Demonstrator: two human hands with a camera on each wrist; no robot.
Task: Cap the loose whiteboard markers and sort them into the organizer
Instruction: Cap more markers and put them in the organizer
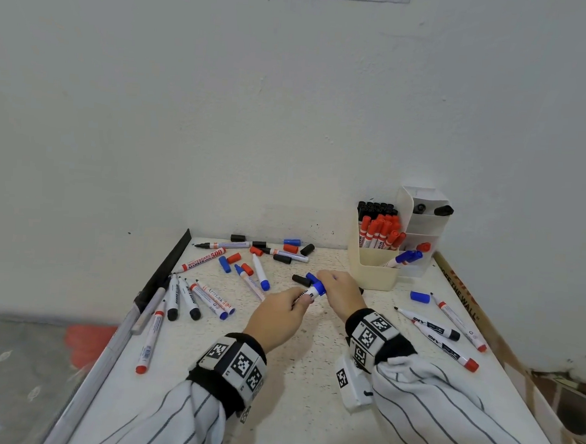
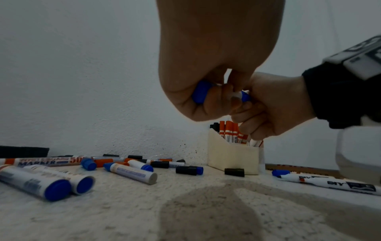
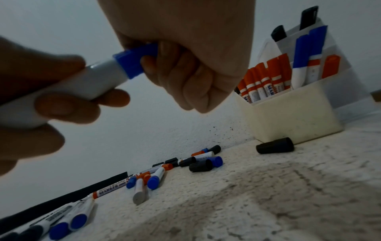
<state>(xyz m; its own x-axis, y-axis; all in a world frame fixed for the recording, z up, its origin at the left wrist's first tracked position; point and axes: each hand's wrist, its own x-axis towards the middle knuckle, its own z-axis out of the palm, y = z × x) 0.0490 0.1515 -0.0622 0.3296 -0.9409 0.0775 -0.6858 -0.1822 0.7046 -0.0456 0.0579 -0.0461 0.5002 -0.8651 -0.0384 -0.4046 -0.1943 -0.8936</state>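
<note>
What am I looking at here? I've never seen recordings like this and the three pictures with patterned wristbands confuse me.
No machine here: a person works with bare hands, wearing cameras. One picture comes from a head camera looking down at the table; the other two come from cameras on each wrist, looking along the fingers. The patterned blocks sit on the wristbands. The left hand grips a white marker by its barrel, while the right hand holds the blue cap at its tip. Loose markers and caps lie scattered on the table. The cream organizer by the wall holds black, red and blue markers.
</note>
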